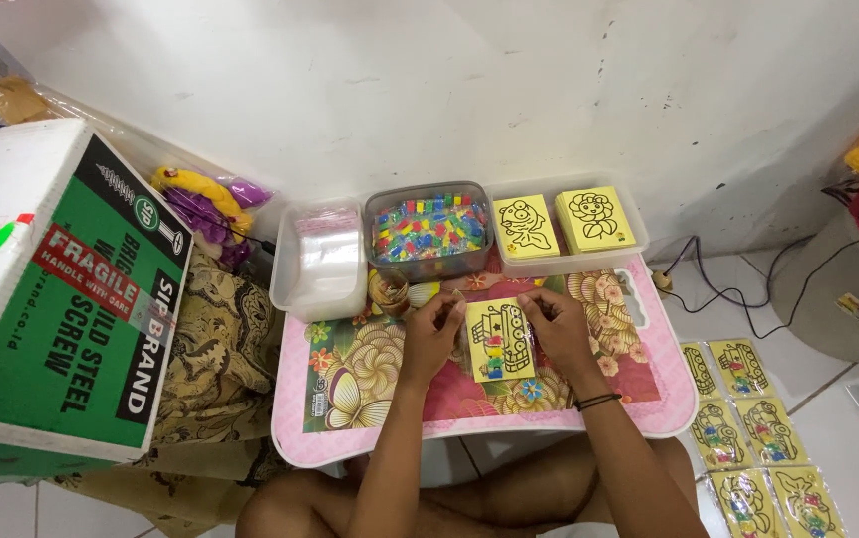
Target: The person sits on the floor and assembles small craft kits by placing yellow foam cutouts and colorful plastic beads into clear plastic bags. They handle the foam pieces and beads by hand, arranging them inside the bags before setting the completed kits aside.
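Head view: at the bottom edge bare crossed legs (449,503) are seen, cut off by the frame. Above them both forearms are stretched over a small pink flowered bench (649,399). A yellow card (499,341) printed with a truck outline is lying flat on the bench between the two hands. Its left edge is touched by the left hand (431,334), whose fingers (446,304) are curled at the card's upper left corner; whether the card is pinched or only pressed cannot be told. The right hand (557,329) is laid at the card's right edge, its fingers (532,299) bent onto the upper right corner, the grip likewise unclear. A dark band (599,402) is worn on the right wrist.

On the floor to the right, more yellow cards (748,428) are laid in rows, the lowest cut off by the frame. To the left, a green and white cardboard box (61,299) is seen, partly out of view.

Along the bench's far edge three clear tubs are set side by side: one with clear plastic bags (325,254), a middle tub (429,234) of small coloured pieces too small to identify, and a tub holding two stacks of yellow cards (564,224). A small round thing (390,292) just before the middle tub is hard to make out. Behind, cables (738,289) are trailed along a white wall (449,90).
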